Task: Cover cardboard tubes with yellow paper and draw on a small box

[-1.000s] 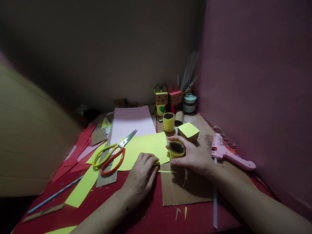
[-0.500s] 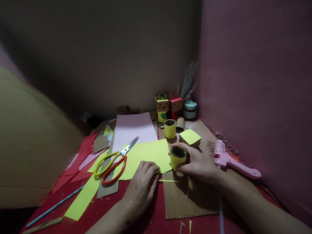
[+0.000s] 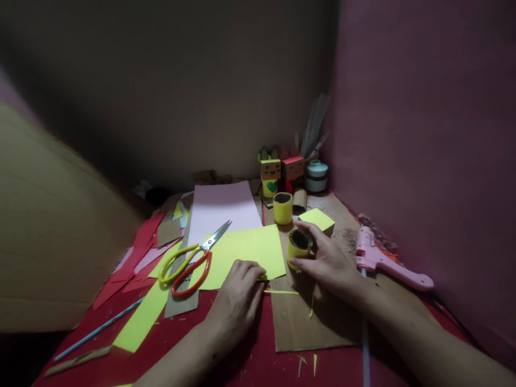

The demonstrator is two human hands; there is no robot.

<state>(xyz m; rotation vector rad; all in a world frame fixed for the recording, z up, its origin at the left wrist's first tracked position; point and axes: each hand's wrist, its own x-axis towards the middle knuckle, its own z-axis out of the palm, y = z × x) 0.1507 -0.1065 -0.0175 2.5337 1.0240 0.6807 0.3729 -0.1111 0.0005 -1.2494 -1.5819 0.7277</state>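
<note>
One left hand (image 3: 237,293) lies with curled fingers at a yellow sheet's (image 3: 245,250) near edge; whether they pinch anything is hard to see. Around the nearer yellow ring (image 3: 298,249), upright over brown cardboard (image 3: 314,333), the right hand (image 3: 334,263) spreads its fingers loosely; a second yellow ring (image 3: 282,212) stands beyond.

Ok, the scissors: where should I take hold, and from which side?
Probably by the handles, from the near side with the left hand, the closer one. The scissors lie with both loops toward the person, while the blades point away, so that grip should stay clear of the cutting edges.
</note>
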